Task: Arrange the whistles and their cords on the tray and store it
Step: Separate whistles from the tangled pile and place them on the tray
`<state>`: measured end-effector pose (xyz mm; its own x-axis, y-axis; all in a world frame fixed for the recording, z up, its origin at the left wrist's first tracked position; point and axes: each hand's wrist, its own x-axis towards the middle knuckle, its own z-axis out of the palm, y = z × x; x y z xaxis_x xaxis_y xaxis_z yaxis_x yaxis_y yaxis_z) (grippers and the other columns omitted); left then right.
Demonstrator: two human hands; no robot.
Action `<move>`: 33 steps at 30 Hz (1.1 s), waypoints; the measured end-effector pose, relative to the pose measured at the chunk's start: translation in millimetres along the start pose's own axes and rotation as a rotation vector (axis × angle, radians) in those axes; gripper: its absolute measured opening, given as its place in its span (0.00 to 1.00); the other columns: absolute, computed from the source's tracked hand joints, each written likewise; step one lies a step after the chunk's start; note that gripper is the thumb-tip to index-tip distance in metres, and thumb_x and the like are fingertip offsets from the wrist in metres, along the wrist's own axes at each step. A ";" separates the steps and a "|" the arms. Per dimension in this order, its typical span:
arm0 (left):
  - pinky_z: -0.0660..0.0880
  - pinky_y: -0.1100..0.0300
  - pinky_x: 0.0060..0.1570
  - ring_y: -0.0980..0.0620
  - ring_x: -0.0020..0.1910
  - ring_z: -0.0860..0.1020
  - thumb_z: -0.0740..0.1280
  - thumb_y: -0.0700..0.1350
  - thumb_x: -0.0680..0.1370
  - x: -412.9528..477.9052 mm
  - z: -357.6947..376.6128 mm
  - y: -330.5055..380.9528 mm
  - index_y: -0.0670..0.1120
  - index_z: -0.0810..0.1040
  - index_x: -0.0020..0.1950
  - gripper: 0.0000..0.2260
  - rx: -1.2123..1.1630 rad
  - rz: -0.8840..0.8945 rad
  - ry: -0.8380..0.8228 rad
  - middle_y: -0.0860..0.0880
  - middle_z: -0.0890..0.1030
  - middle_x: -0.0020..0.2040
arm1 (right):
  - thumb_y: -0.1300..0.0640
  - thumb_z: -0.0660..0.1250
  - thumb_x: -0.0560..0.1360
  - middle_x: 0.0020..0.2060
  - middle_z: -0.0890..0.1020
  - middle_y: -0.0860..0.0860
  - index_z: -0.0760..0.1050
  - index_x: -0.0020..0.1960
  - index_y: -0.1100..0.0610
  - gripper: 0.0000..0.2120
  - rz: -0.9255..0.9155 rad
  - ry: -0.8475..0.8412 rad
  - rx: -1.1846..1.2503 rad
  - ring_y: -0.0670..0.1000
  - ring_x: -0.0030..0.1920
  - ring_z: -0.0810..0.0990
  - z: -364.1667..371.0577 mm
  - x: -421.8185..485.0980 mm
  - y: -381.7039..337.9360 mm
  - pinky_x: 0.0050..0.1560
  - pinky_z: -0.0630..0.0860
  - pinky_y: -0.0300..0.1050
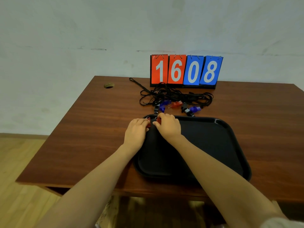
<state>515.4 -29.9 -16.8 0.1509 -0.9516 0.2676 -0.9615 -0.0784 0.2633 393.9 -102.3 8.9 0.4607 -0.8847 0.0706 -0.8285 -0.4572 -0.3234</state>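
A black tray [213, 145] lies on the brown table [82, 129]. At its far left corner, my left hand [136, 130] holds a red whistle [148, 123]. Right beside it, my right hand [167, 125] pinches a second red whistle [158, 120]. Both whistles sit low over the tray's corner, largely covered by my fingers. Beyond the tray lie loose whistles: a blue one [164, 104], a red one [176, 104], a black one [157, 109], another black one [186, 110] and another blue one [195, 109]. A tangle of black cords [172, 94] lies behind them.
A flip scoreboard [185, 71] reading 1608 stands at the table's far edge against the wall. A round cable hole [109, 85] is at the far left of the table. Wooden floor [21, 162] shows to the left.
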 end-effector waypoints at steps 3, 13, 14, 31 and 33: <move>0.60 0.57 0.69 0.47 0.69 0.68 0.60 0.40 0.80 -0.7 0.2 0.6 0.44 0.71 0.69 0.17 0.004 -0.006 0.002 0.47 0.73 0.68 | 0.43 0.59 0.78 0.58 0.79 0.54 0.72 0.64 0.56 0.21 -0.004 -0.013 0.013 0.55 0.61 0.74 0.6 -0.5 -0.7 0.60 0.70 0.51; 0.70 0.58 0.58 0.51 0.69 0.64 0.57 0.42 0.81 -2.9 -3.2 4.1 0.46 0.68 0.71 0.18 -0.033 -0.082 -0.058 0.51 0.70 0.70 | 0.49 0.61 0.77 0.64 0.72 0.53 0.62 0.73 0.52 0.25 -0.059 -0.167 0.010 0.55 0.65 0.70 -6.5 -16.5 5.1 0.64 0.67 0.53; 0.71 0.58 0.57 0.51 0.69 0.64 0.57 0.42 0.82 -3.2 -3.9 4.8 0.46 0.68 0.72 0.18 -0.030 -0.085 -0.064 0.51 0.70 0.70 | 0.51 0.61 0.78 0.64 0.72 0.53 0.62 0.73 0.52 0.25 -0.062 -0.164 0.002 0.55 0.65 0.70 -5.7 -16.9 5.0 0.64 0.68 0.53; 0.73 0.55 0.57 0.47 0.71 0.61 0.59 0.42 0.80 -2.3 -8.9 8.9 0.44 0.64 0.73 0.20 0.028 -0.027 -0.117 0.48 0.65 0.73 | 0.56 0.63 0.78 0.66 0.70 0.55 0.59 0.73 0.51 0.26 -0.020 -0.185 0.001 0.57 0.66 0.70 -7.6 -15.1 3.1 0.63 0.70 0.54; 0.73 0.53 0.58 0.46 0.71 0.61 0.59 0.42 0.80 -1.6 -10.5 9.0 0.44 0.64 0.72 0.20 0.008 -0.022 -0.122 0.46 0.64 0.73 | 0.56 0.64 0.77 0.65 0.70 0.55 0.59 0.73 0.52 0.26 -0.020 -0.207 0.020 0.57 0.65 0.70 -10.9 -15.9 6.4 0.62 0.72 0.53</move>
<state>508.9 -26.0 -5.1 0.1438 -0.9787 0.1468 -0.9600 -0.1019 0.2608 377.8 -92.1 15.9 0.5347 -0.8368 -0.1177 -0.8128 -0.4712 -0.3426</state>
